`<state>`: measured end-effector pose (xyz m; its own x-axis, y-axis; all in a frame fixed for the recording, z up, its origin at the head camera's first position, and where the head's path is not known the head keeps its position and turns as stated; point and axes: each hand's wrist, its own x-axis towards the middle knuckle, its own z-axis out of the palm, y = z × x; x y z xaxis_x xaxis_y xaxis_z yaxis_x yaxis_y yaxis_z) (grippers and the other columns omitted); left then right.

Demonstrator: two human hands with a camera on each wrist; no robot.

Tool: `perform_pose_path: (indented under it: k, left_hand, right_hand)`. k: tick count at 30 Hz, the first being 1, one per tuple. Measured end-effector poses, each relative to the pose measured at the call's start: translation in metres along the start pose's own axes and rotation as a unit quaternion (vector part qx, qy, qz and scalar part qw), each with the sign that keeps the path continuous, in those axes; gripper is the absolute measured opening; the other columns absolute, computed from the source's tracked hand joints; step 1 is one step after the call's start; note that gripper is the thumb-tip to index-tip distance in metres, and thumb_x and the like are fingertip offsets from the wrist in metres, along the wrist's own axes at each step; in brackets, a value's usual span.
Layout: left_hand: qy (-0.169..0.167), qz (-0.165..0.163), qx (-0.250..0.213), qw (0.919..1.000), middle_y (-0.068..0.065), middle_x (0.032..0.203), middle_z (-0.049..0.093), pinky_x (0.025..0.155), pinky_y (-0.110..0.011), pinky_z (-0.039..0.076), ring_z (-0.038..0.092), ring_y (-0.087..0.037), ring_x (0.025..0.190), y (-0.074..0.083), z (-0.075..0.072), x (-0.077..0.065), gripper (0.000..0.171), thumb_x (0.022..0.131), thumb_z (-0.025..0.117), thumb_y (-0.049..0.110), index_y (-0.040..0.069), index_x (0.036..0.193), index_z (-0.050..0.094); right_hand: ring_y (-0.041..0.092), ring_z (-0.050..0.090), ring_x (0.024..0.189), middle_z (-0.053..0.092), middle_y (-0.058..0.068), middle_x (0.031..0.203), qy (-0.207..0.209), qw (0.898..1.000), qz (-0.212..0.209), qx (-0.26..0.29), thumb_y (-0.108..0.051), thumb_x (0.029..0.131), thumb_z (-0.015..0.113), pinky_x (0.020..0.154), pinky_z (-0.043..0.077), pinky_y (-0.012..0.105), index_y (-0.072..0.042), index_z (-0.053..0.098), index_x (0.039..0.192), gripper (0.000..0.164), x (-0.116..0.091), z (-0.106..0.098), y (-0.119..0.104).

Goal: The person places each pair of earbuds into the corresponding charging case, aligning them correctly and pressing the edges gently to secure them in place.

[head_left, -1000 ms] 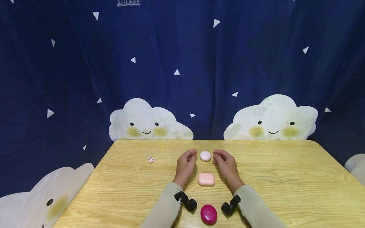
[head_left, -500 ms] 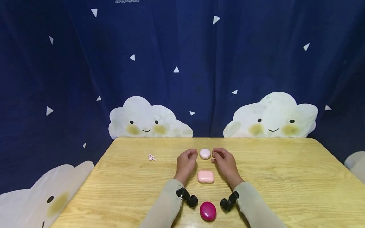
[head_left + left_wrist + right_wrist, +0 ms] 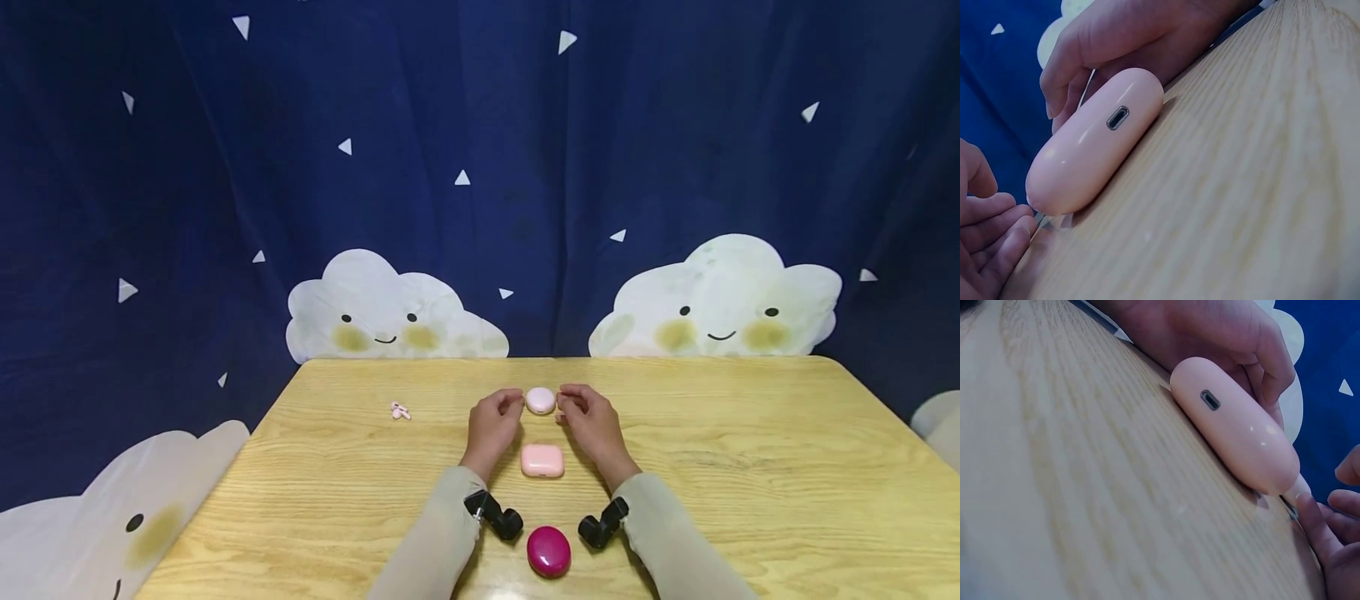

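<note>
A pale pink round case (image 3: pixel 540 400) lies on the table between my two hands. My left hand (image 3: pixel 495 427) rests just left of it with fingers loosely bent, nothing held. On the other side is my right hand (image 3: pixel 592 425), fingers also loosely bent, its fingertips right beside the case; contact is hard to tell. Nearer to me, between the wrists, sits a pink rounded earbud case (image 3: pixel 542 460). Its charging port (image 3: pixel 1118 117) faces me in the left wrist view. This pink case (image 3: pixel 1235 425) hides most of the round one in the right wrist view.
Closest to me, between the forearms, is a glossy magenta round case (image 3: pixel 549 552). A pair of pale pink earbuds (image 3: pixel 401 411) lies to the left on the wooden table (image 3: pixel 750 467). A dark blue curtain (image 3: pixel 525 167) with clouds hangs behind the far edge.
Both hands have drawn slightly closer to the pale round case, the left shifting a little right. The whole head view has tilted slightly down. The cases and earbuds stay where they lie.
</note>
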<state>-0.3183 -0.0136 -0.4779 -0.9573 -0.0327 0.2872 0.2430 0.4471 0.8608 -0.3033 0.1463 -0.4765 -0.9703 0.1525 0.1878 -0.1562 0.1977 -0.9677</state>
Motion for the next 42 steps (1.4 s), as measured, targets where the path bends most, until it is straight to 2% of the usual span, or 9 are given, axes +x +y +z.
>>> perform_pose_path:
  k: [8, 12, 17, 20, 27, 32, 36, 42]
  left_hand:
    - [-0.019, 0.015, 0.005, 0.9997, 0.004, 0.088, 0.068, 0.067, -0.021, 0.045, 0.057, -0.004, 0.075, -0.0011, 0.0023, -0.0021, 0.023, 0.083, 0.054, 0.014, 0.011, 0.102, 0.067]
    - [-0.010, 0.026, 0.004, 0.9996, 0.004, 0.088, 0.068, 0.069, -0.022, 0.046, 0.059, -0.005, 0.077, -0.0022, 0.0016, -0.0010, 0.021, 0.083, 0.056, 0.014, 0.012, 0.101, 0.068]
    - [0.000, 0.021, 0.010, 0.9997, 0.010, 0.085, 0.068, 0.071, -0.023, 0.046, 0.059, -0.004, 0.077, -0.0025, -0.0005, -0.0017, 0.019, 0.084, 0.059, 0.019, 0.015, 0.099, 0.069]
    - [0.006, 0.020, -0.002, 0.9998, 0.009, 0.084, 0.068, 0.069, -0.022, 0.046, 0.059, -0.005, 0.076, -0.0027, -0.0010, -0.0012, 0.017, 0.082, 0.062, 0.017, 0.014, 0.098, 0.070]
    - [0.004, 0.015, -0.092, 0.9956, 0.000, 0.086, 0.069, 0.062, -0.020, 0.050, 0.063, -0.008, 0.073, -0.0034, -0.0008, 0.0013, 0.021, 0.080, 0.066, 0.008, 0.006, 0.101, 0.067]
    - [0.017, 0.016, -0.092, 0.9955, 0.003, 0.085, 0.069, 0.063, -0.021, 0.050, 0.062, -0.007, 0.073, -0.0041, -0.0006, 0.0018, 0.019, 0.079, 0.069, 0.015, 0.009, 0.097, 0.069]
    - [0.030, 0.020, -0.091, 0.9952, 0.006, 0.081, 0.067, 0.064, -0.022, 0.050, 0.060, -0.007, 0.072, -0.0038, -0.0011, 0.0018, 0.013, 0.078, 0.071, 0.017, 0.014, 0.090, 0.070]
    - [0.014, 0.015, -0.123, 0.9921, 0.004, 0.081, 0.066, 0.065, -0.022, 0.051, 0.061, -0.008, 0.074, -0.0043, -0.0022, 0.0024, 0.013, 0.076, 0.072, 0.018, 0.014, 0.088, 0.068]
  right_hand:
    - [0.028, 0.060, 0.088, 0.061, 0.017, 0.104, -0.003, 1.000, -0.007, -0.013, -0.012, 0.088, 0.056, 0.068, 0.053, 0.028, 0.002, 0.057, 0.111, 0.027, -0.0018, -0.0015, 0.0026]
    - [0.028, 0.060, 0.089, 0.061, 0.018, 0.104, -0.006, 1.000, -0.019, -0.009, -0.012, 0.088, 0.057, 0.068, 0.053, 0.028, 0.002, 0.056, 0.112, 0.028, -0.0012, -0.0013, 0.0030]
    - [0.032, 0.060, 0.090, 0.061, 0.021, 0.104, -0.013, 1.000, -0.019, 0.013, -0.007, 0.088, 0.055, 0.069, 0.053, 0.031, 0.005, 0.055, 0.113, 0.028, -0.0021, -0.0005, 0.0019]
    - [0.031, 0.060, 0.091, 0.062, 0.020, 0.104, -0.012, 1.000, -0.012, 0.024, -0.006, 0.088, 0.052, 0.070, 0.053, 0.033, 0.005, 0.055, 0.113, 0.027, -0.0025, -0.0004, 0.0001]
    - [0.032, 0.061, 0.093, 0.062, 0.020, 0.105, -0.013, 0.998, -0.008, 0.059, -0.007, 0.088, 0.052, 0.072, 0.052, 0.036, 0.005, 0.054, 0.115, 0.030, -0.0019, -0.0007, -0.0015]
    - [0.030, 0.062, 0.090, 0.063, 0.018, 0.102, -0.008, 0.997, -0.020, 0.072, -0.008, 0.087, 0.055, 0.073, 0.052, 0.036, 0.004, 0.056, 0.113, 0.028, -0.0018, -0.0015, 0.0014]
    - [0.026, 0.062, 0.088, 0.064, 0.016, 0.102, -0.017, 0.998, -0.033, 0.060, -0.012, 0.087, 0.059, 0.072, 0.052, 0.030, 0.002, 0.059, 0.110, 0.027, -0.0021, -0.0023, 0.0030]
    - [0.018, 0.060, 0.088, 0.064, 0.008, 0.103, -0.019, 0.998, -0.050, 0.016, -0.018, 0.084, 0.064, 0.071, 0.051, 0.021, -0.003, 0.064, 0.106, 0.027, -0.0040, -0.0028, 0.0018]
